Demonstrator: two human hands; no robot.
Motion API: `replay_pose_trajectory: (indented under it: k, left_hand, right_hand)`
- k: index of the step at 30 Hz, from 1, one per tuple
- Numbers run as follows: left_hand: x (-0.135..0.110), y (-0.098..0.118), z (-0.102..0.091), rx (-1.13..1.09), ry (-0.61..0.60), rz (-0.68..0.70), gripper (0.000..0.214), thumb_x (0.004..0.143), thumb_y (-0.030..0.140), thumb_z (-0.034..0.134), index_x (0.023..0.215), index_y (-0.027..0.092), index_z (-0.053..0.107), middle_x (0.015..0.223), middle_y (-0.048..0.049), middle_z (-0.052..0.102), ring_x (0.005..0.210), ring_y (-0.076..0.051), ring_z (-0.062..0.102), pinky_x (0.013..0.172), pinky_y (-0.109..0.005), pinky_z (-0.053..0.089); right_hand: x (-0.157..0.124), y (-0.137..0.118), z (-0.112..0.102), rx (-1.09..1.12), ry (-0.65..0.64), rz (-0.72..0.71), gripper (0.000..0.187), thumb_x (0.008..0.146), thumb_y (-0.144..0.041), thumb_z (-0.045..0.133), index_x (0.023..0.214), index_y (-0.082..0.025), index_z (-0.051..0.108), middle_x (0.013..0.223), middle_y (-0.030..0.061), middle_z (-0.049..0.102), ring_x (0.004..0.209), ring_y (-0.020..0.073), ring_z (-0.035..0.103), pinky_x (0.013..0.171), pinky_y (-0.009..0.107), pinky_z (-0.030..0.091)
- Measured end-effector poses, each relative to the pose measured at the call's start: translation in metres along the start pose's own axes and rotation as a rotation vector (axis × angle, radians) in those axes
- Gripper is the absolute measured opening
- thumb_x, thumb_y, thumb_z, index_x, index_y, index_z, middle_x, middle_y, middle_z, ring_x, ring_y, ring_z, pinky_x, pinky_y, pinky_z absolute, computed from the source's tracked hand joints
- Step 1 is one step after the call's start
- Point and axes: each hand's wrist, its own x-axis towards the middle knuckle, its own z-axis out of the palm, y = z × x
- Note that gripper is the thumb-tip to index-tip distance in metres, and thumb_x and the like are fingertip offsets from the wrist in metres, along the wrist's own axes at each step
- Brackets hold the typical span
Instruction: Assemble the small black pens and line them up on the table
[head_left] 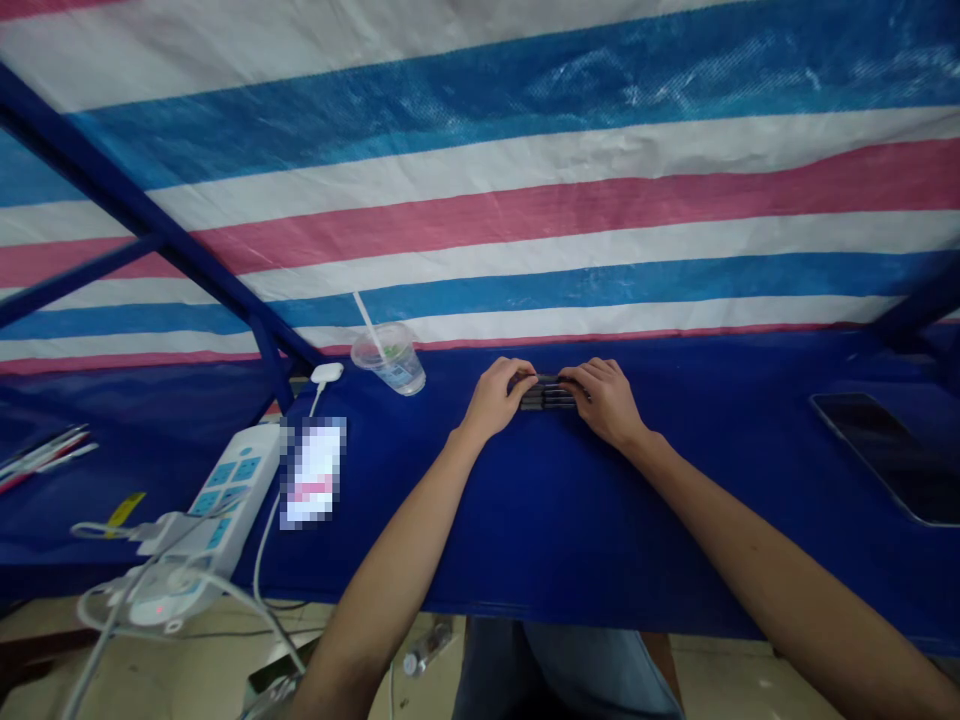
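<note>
Several slim black sticks that look like pens (546, 394) lie side by side on the blue table (555, 520), running left to right. My left hand (496, 392) is closed at their left end, thumb and forefinger curled round the farthest one. At the right end my right hand (604, 392) is closed in the same way, its fingers bent over the sticks. The fingers hide both ends, so how many sticks each hand grips cannot be made out. The nearer sticks rest against one another between my hands.
Left of my hands, a clear plastic cup (397, 365) with a straw stands tilted in view. A lit phone (313, 472), a white charger (327, 373), a power strip (232, 500) with cables and loose pens (49, 452) lie farther left. Another phone (896, 455) lies at right.
</note>
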Motion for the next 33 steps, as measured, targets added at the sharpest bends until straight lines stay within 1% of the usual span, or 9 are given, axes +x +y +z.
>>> replay_pose_trajectory:
  k: [6,10,12,17,21,25,27,30,33]
  left_hand:
    - [0.0017,0.0003,-0.0022,0.052,-0.051,0.034,0.035,0.108,0.036,0.047,0.085,0.02,0.068,0.089,-0.0053,0.071,0.094,-0.021,0.064,0.089,-0.038,0.052]
    - [-0.0001,0.0002,-0.0001,0.016,-0.032,0.003,0.018,0.102,0.037,0.06,0.109,0.022,0.069,0.101,-0.006,0.07,0.096,-0.02,0.066,0.091,-0.037,0.054]
    - [-0.001,-0.0003,0.0011,0.009,-0.033,0.003,0.02,0.099,0.034,0.066,0.116,0.023,0.067,0.106,-0.006,0.069,0.097,-0.019,0.067,0.09,-0.036,0.055]
    - [-0.0003,-0.0015,0.0005,0.065,-0.054,0.059,0.012,0.101,0.032,0.064,0.104,0.022,0.069,0.102,-0.0052,0.071,0.099,-0.021,0.065,0.092,-0.038,0.053]
    - [0.0006,-0.0001,-0.0007,0.07,-0.071,0.063,0.024,0.104,0.038,0.057,0.094,0.021,0.069,0.096,-0.0056,0.072,0.1,-0.022,0.064,0.095,-0.041,0.052]
    - [-0.0005,0.0006,0.0003,0.027,-0.052,0.036,0.017,0.1,0.037,0.065,0.109,0.022,0.068,0.103,-0.0058,0.07,0.098,-0.02,0.065,0.09,-0.036,0.054]
    - [-0.0008,0.0001,0.0008,0.023,-0.042,0.034,0.018,0.098,0.034,0.068,0.111,0.022,0.067,0.103,-0.0054,0.069,0.095,-0.019,0.065,0.088,-0.035,0.054]
    - [-0.0002,-0.0005,0.0006,0.058,-0.048,0.073,0.013,0.101,0.033,0.063,0.1,0.02,0.067,0.097,-0.0047,0.069,0.095,-0.02,0.063,0.089,-0.037,0.052]
    - [0.0005,-0.0001,-0.0003,0.065,-0.055,0.089,0.023,0.104,0.036,0.057,0.092,0.02,0.067,0.094,-0.005,0.071,0.096,-0.021,0.063,0.091,-0.039,0.051]
  right_hand:
    - [0.0005,-0.0032,-0.0012,0.026,0.006,-0.013,0.019,0.104,-0.025,0.054,0.105,-0.022,0.073,0.092,0.0065,0.076,0.086,0.0236,0.06,0.077,0.04,0.038]
    - [0.0008,-0.0043,-0.0024,0.022,0.012,-0.001,0.019,0.103,-0.024,0.054,0.106,-0.022,0.073,0.093,0.0075,0.075,0.086,0.0246,0.061,0.076,0.04,0.038]
    - [0.001,-0.0044,-0.0029,0.019,0.013,0.0,0.017,0.102,-0.024,0.055,0.106,-0.022,0.072,0.092,0.0076,0.074,0.086,0.0248,0.061,0.076,0.04,0.038]
    - [0.0007,-0.0038,-0.0021,0.03,0.009,-0.008,0.015,0.101,-0.023,0.057,0.105,-0.021,0.072,0.094,0.0074,0.075,0.087,0.0247,0.062,0.076,0.04,0.039]
    - [0.0003,-0.003,-0.001,0.04,0.007,-0.02,0.014,0.102,-0.023,0.058,0.105,-0.021,0.071,0.095,0.0074,0.075,0.088,0.0243,0.062,0.076,0.04,0.04]
    - [0.0002,-0.0029,-0.0012,0.038,0.009,-0.015,0.016,0.102,-0.024,0.057,0.106,-0.021,0.071,0.095,0.0079,0.075,0.088,0.0245,0.062,0.076,0.04,0.04]
    - [0.0002,-0.0031,-0.0016,0.036,0.006,-0.009,0.016,0.103,-0.024,0.056,0.106,-0.021,0.072,0.095,0.008,0.075,0.087,0.0247,0.062,0.075,0.04,0.039]
    - [0.0003,-0.0038,-0.0019,0.04,-0.004,-0.009,0.017,0.103,-0.024,0.056,0.105,-0.021,0.072,0.095,0.0083,0.075,0.087,0.0245,0.062,0.076,0.04,0.039]
    - [0.0003,-0.0043,-0.002,0.05,-0.014,-0.015,0.016,0.102,-0.024,0.057,0.105,-0.021,0.072,0.096,0.0084,0.076,0.088,0.0243,0.062,0.077,0.04,0.04]
